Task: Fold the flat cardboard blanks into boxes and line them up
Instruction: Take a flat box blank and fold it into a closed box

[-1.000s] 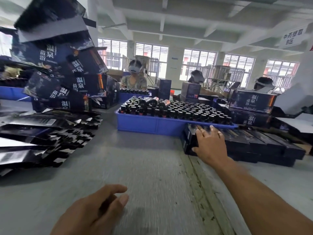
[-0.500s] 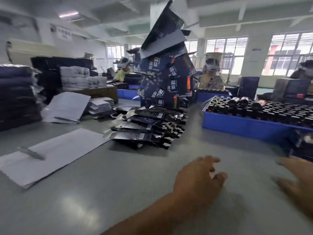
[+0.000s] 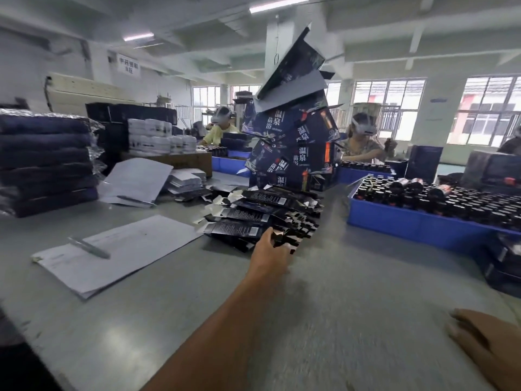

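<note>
Grey worktable fills the lower view of a bright factory hall with windows at 2 o'clock. Near the table's middle lies a fanned pile of flat black cardboard blanks, their printed faces up and flap ends pointing toward 3 o'clock. The left hand reaches out to the pile's near edge; its fingertips are on the nearest blank's flap end and hidden among the flaps, so I cannot tell whether they pinch it or only touch it. The right hand lies at 4 o'clock, low over the table, fingers straight and relaxed, holding nothing.

Behind the pile, toward 12 o'clock, rises a leaning heap of folded dark-blue boxes with white lettering, an opened one with a grey inner face at its top. At 3 o'clock stands a blue tray packed with dark bottles. At 9 o'clock lies a sheaf of white paper with a pen on it, and farther off at 10 o'clock a wrapped stack of dark blanks. At 4 o'clock more dark boxes sit at the table's edge. Two workers wearing headsets sit across the table.
</note>
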Demonstrator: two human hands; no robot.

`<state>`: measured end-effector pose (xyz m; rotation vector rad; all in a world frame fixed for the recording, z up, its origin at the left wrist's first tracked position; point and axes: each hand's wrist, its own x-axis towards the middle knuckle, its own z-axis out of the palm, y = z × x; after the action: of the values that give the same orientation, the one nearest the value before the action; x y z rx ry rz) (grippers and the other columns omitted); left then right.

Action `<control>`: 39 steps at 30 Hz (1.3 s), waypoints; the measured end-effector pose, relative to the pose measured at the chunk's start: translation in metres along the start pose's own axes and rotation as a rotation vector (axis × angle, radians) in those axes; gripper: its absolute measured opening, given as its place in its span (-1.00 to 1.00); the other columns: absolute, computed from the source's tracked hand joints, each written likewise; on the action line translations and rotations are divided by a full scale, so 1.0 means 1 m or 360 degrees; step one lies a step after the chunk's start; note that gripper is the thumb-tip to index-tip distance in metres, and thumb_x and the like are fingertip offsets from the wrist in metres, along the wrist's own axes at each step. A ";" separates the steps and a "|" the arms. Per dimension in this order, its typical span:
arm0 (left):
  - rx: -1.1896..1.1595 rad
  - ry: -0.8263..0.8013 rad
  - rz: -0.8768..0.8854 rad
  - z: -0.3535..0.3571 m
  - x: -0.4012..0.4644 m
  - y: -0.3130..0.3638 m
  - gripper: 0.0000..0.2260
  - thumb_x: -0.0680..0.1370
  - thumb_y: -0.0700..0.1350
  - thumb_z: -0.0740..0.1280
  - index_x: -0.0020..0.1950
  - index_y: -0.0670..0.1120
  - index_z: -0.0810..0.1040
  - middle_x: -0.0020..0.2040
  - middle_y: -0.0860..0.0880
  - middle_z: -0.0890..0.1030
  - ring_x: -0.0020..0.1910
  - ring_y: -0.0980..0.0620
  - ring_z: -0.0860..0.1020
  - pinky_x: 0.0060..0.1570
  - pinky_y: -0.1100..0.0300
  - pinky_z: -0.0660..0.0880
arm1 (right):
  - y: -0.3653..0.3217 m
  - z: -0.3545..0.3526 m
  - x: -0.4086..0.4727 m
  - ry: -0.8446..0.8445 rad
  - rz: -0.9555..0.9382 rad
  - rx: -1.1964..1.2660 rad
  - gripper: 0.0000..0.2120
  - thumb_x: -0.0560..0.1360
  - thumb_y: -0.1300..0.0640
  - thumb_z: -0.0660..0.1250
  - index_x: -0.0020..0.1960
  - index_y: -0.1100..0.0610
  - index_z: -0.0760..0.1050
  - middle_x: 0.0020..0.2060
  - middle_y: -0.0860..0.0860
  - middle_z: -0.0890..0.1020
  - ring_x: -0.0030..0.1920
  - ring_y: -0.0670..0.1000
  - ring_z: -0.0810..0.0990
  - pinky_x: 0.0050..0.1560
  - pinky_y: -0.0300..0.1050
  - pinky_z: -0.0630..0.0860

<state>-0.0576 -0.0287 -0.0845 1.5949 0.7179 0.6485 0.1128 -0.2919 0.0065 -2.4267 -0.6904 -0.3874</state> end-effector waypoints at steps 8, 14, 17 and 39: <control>0.0070 0.0387 0.0095 0.001 -0.015 0.005 -0.76 0.62 -0.09 0.30 0.20 -0.16 0.65 0.01 -0.09 0.70 -0.06 -0.02 0.63 0.09 0.00 0.56 | 0.104 0.066 -0.080 -0.0239 0.0282 -0.0337 -0.68 0.45 0.21 0.51 0.17 0.26 0.65 0.12 0.27 0.67 0.21 0.30 0.60 0.38 0.24 0.34; 0.0185 0.0036 0.0359 0.046 -0.082 0.023 -0.78 0.59 -0.06 0.31 0.16 0.00 0.70 -0.09 0.04 0.73 -0.17 0.08 0.67 -0.06 0.12 0.64 | 0.078 0.048 -0.106 -0.0035 0.0315 0.0132 -0.80 0.41 0.15 0.55 -0.08 -0.13 0.66 -0.19 -0.01 0.70 -0.16 0.06 0.68 0.00 -0.35 0.47; 0.0273 -0.0320 0.0461 0.077 -0.123 0.027 -0.73 0.56 0.02 0.29 0.22 0.13 0.65 -0.01 0.13 0.72 -0.04 0.17 0.67 0.06 0.32 0.57 | 0.052 0.034 -0.118 -0.0034 0.0565 0.0715 -0.91 0.50 0.01 0.48 -0.08 0.02 0.68 -0.34 -0.05 0.72 -0.35 0.06 0.71 -0.37 -0.10 0.57; 0.1615 -0.0629 0.1598 0.080 -0.119 0.008 0.12 0.28 0.64 0.13 0.53 0.17 -0.46 0.63 0.03 -0.26 0.60 0.04 -0.25 0.55 0.04 -0.24 | 0.036 -0.006 -0.152 -0.0181 0.0480 0.1405 -0.79 0.52 0.26 0.43 0.11 0.05 0.61 -0.09 0.02 0.75 -0.11 0.07 0.74 -0.20 -0.07 0.66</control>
<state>-0.0747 -0.1716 -0.0890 2.9656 -0.1949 0.6456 0.0070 -0.3796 -0.0681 -1.6640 -0.4002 0.1648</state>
